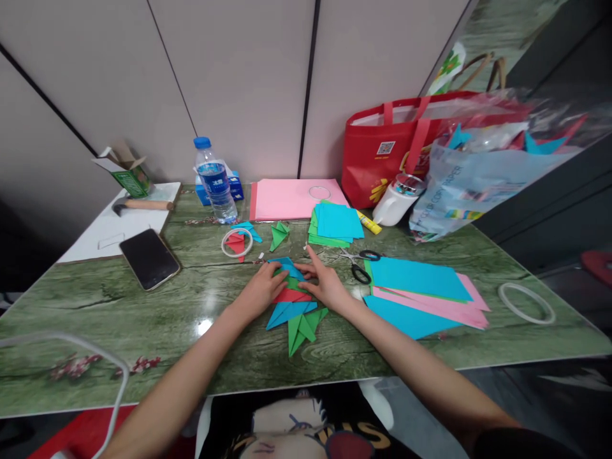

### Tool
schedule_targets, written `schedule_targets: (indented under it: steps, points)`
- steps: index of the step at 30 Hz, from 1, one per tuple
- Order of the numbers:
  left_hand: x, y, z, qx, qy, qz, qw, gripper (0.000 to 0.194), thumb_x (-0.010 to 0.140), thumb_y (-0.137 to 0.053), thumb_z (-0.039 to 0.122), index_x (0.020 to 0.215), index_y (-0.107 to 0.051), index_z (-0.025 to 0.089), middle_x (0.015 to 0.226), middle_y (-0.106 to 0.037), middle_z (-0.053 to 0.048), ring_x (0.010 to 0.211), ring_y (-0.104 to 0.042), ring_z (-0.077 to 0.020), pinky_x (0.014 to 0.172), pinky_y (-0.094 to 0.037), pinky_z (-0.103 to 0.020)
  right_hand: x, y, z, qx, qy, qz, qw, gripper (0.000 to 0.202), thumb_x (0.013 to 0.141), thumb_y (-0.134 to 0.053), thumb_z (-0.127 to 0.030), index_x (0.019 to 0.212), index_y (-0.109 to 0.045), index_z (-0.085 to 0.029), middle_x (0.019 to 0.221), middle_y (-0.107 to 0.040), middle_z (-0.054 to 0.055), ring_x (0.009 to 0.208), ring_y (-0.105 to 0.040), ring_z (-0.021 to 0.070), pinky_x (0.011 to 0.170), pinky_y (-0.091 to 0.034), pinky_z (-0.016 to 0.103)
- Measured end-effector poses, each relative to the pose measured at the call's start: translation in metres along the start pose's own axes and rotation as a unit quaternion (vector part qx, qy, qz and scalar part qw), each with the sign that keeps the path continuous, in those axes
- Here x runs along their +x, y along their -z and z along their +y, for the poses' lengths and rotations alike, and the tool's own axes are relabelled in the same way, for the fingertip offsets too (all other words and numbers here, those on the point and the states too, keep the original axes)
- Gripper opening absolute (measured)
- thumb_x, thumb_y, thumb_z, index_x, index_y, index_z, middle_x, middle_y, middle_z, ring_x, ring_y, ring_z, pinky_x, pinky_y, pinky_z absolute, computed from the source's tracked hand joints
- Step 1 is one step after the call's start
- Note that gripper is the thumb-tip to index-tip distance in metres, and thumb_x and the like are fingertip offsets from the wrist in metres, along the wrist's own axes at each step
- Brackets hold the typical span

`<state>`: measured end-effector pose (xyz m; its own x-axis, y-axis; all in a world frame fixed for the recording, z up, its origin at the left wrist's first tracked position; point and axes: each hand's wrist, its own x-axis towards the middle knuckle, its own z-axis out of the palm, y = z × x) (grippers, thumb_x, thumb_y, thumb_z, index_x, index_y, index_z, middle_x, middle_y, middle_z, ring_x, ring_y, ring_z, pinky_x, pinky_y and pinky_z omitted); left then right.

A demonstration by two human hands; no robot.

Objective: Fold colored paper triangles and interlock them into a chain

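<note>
A stacked origami piece (292, 296) of folded blue, green and red paper lies on the table in front of me. My left hand (261, 290) grips its left side, fingers bent over the upper blue and red folds. From the right, my right hand (327, 287) holds the same paper with thumb and lower fingers, while its index finger points up and away. Part of the paper is hidden under my fingers. Closest to me, a green folded piece (301, 331) touches or overlaps the blue fold; I cannot tell whether they are joined.
Scissors (358, 261) lie right of my hands, beside blue and pink paper sheets (415, 280). Beyond are square sheets (337, 223), a tape ring (236, 243) and a green folded piece (278, 236). A phone (149, 258), water bottle (216, 182), hammer (143, 204) and red bag (373, 153) stand farther out.
</note>
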<state>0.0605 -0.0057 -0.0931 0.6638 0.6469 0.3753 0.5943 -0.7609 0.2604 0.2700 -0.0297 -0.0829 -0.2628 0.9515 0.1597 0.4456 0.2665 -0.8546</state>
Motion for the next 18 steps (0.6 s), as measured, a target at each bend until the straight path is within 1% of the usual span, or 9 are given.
schedule_targets:
  steps: [3, 7, 10, 12, 14, 15, 16, 17, 18]
  points:
    - [-0.001, -0.001, 0.001, 0.001, -0.004, -0.003, 1.0, 0.031, 0.092, -0.042, 0.022, 0.119, -0.056, 0.019, 0.118, -0.051, -0.012, 0.107, -0.051, -0.0229, 0.089, -0.047, -0.041, -0.001, 0.0, 0.001, -0.014, 0.009, 0.013, 1.0, 0.092, 0.074, -0.066, -0.018, 0.148, -0.011, -0.024, 0.117, -0.066, 0.007, 0.085, -0.062, 0.0195, 0.082, -0.05, 0.038]
    - [0.0, -0.001, 0.003, 0.002, 0.009, -0.022, 1.0, 0.03, 0.091, -0.043, 0.019, 0.117, -0.058, 0.018, 0.117, -0.05, -0.013, 0.107, -0.049, -0.024, 0.09, -0.046, -0.042, -0.001, 0.001, 0.003, -0.016, 0.005, 0.02, 1.0, 0.09, 0.074, -0.068, -0.02, 0.147, -0.016, -0.023, 0.112, -0.068, 0.007, 0.085, -0.063, 0.0207, 0.083, -0.05, 0.039]
    - [0.003, 0.0, 0.007, 0.017, 0.028, -0.03, 0.999, 0.028, 0.089, -0.045, 0.017, 0.114, -0.059, 0.018, 0.117, -0.05, -0.012, 0.105, -0.049, -0.0241, 0.09, -0.045, -0.041, -0.001, 0.001, 0.005, -0.003, -0.009, 0.023, 1.0, 0.086, 0.072, -0.069, -0.019, 0.145, -0.023, -0.02, 0.108, -0.07, 0.008, 0.083, -0.063, 0.0208, 0.084, -0.049, 0.04]
    - [0.005, 0.001, 0.011, 0.016, 0.044, -0.023, 0.999, 0.027, 0.088, -0.047, 0.017, 0.112, -0.061, 0.018, 0.115, -0.051, -0.011, 0.103, -0.05, -0.0238, 0.089, -0.046, -0.04, 0.0, 0.002, -0.001, 0.031, -0.014, 0.026, 0.999, 0.078, 0.073, -0.067, -0.018, 0.142, -0.03, -0.021, 0.107, -0.07, 0.008, 0.08, -0.064, 0.0197, 0.083, -0.049, 0.04]
    - [0.007, 0.003, 0.014, 0.015, 0.058, -0.016, 0.998, 0.025, 0.088, -0.048, 0.019, 0.108, -0.063, 0.018, 0.111, -0.052, -0.011, 0.099, -0.053, -0.023, 0.086, -0.048, -0.039, 0.001, 0.008, -0.019, 0.114, -0.021, 0.049, 0.992, 0.066, 0.077, -0.063, -0.021, 0.137, -0.037, -0.022, 0.106, -0.07, 0.007, 0.08, -0.064, 0.018, 0.079, -0.051, 0.037]
    - [0.008, 0.005, 0.016, 0.017, 0.064, -0.016, 0.998, 0.024, 0.088, -0.048, 0.019, 0.105, -0.064, 0.018, 0.108, -0.052, -0.012, 0.096, -0.054, -0.0225, 0.083, -0.049, -0.037, 0.001, 0.012, -0.035, 0.181, -0.03, 0.088, 0.979, 0.061, 0.078, -0.062, -0.023, 0.135, -0.039, -0.022, 0.104, -0.069, 0.007, 0.085, -0.064, 0.0178, 0.074, -0.053, 0.033]
    - [0.01, 0.007, 0.016, 0.02, 0.068, -0.018, 0.997, 0.022, 0.088, -0.049, 0.02, 0.102, -0.065, 0.018, 0.105, -0.052, -0.011, 0.093, -0.055, -0.0218, 0.08, -0.05, -0.036, 0.0, 0.017, -0.054, 0.262, -0.044, 0.132, 0.955, 0.059, 0.079, -0.063, -0.025, 0.133, -0.039, -0.022, 0.098, -0.069, 0.005, 0.083, -0.063, 0.0165, 0.068, -0.053, 0.029]
    - [0.011, 0.009, 0.017, 0.023, 0.071, -0.015, 0.997, 0.021, 0.088, -0.049, 0.02, 0.099, -0.066, 0.017, 0.101, -0.053, -0.011, 0.089, -0.055, -0.0212, 0.076, -0.051, -0.035, -0.002, 0.023, -0.075, 0.35, -0.065, 0.158, 0.921, 0.056, 0.079, -0.064, -0.026, 0.13, -0.041, -0.023, 0.089, -0.068, 0.002, 0.074, -0.063, 0.0138, 0.062, -0.053, 0.025]
    - [0.012, 0.012, 0.017, 0.027, 0.072, -0.006, 0.997, 0.02, 0.088, -0.049, 0.019, 0.097, -0.066, 0.017, 0.098, -0.054, -0.011, 0.086, -0.055, -0.0207, 0.073, -0.051, -0.035, -0.005, 0.028, -0.096, 0.442, -0.094, 0.15, 0.879, 0.051, 0.079, -0.066, -0.027, 0.125, -0.045, -0.024, 0.083, -0.066, -0.001, 0.069, -0.061, 0.0109, 0.06, -0.052, 0.021]
